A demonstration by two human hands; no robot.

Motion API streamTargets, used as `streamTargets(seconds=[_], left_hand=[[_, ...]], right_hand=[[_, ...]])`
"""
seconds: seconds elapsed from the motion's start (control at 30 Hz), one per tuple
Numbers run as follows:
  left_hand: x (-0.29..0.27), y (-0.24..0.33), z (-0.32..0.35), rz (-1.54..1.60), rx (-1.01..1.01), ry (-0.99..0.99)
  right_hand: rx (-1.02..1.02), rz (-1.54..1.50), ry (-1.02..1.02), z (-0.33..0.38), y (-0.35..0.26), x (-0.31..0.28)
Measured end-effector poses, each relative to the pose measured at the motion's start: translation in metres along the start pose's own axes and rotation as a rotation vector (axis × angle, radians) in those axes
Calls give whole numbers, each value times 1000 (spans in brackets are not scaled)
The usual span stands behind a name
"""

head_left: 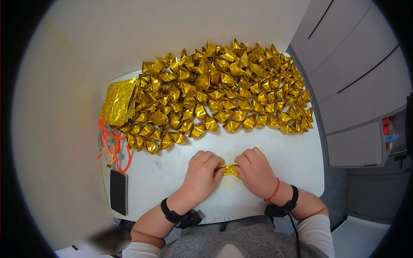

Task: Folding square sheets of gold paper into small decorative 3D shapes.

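Between my two hands, close to the table's near side, is a small folded strip of gold foil paper. My left hand pinches its left end with thumb and fingers. The right end is gripped by my right hand, fingers curled over it. Part of the strip is hidden under the fingers. Beyond my hands, many folded gold foil ingots crowd the far half of the table, heaped highest at the back. A stack of flat gold foil sheets lies at their left.
A white table carries everything, with walls behind and at the left. On its left edge lie orange and teal cords and a dark phone. Grey cabinets stand at the right. A cable hangs from my right wristband.
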State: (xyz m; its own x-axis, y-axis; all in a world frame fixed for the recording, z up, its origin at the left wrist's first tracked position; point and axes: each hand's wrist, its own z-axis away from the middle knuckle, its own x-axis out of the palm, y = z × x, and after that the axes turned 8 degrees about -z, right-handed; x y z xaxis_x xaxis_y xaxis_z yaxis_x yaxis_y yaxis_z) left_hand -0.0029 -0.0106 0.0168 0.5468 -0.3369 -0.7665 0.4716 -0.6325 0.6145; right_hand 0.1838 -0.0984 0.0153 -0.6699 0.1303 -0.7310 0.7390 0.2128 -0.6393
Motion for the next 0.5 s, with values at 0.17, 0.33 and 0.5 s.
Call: streamTargets(seconds=[0.17, 0.33, 0.5], left_hand=[[-1, -1, 1, -30, 26, -15], [0, -1, 3, -51, 30, -29], [0, -6, 3, -4, 92, -46]], right_hand=[[2, 49, 3, 2, 1, 2], [6, 16, -19, 4, 5, 6], [-20, -3, -31, 5, 2, 0]])
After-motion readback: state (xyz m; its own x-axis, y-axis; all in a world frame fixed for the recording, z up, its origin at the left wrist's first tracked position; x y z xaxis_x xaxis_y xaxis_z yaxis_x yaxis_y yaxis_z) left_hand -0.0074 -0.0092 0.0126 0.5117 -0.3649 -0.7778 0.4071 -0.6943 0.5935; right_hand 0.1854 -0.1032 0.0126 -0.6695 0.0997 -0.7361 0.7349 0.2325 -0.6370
